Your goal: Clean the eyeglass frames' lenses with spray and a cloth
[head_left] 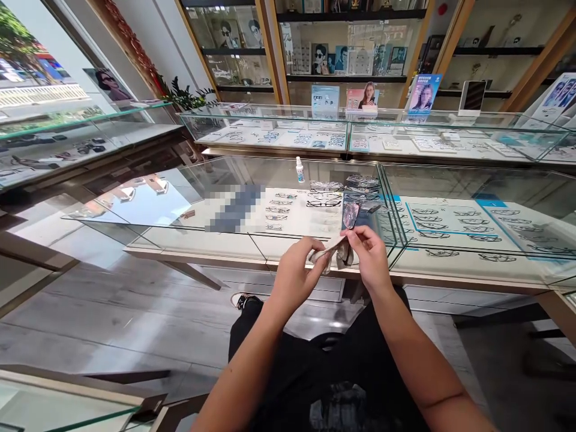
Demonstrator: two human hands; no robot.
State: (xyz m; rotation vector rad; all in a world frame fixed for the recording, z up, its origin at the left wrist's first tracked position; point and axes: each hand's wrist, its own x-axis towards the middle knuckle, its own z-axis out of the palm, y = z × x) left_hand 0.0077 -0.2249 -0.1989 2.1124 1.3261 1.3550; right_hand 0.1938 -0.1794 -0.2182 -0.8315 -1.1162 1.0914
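Observation:
My left hand (294, 273) and my right hand (369, 258) meet in front of my chest, above my lap. Both are closed in a pinch on a pale cloth (330, 251) wrapped around a pair of glasses (347, 252), of which a dark lens shows between my fingers. They hover just before the front edge of a glass display counter (252, 240). On the counter top, straight beyond my hands, lie several pairs of glasses (324, 195), some in clear wrappers.
A small white spray bottle (299, 170) stands on the counter behind the glasses. More glass cases with frames run at the back and left. Wall shelves hold posters and signs. Grey floor lies to my left; my black-clad legs are below.

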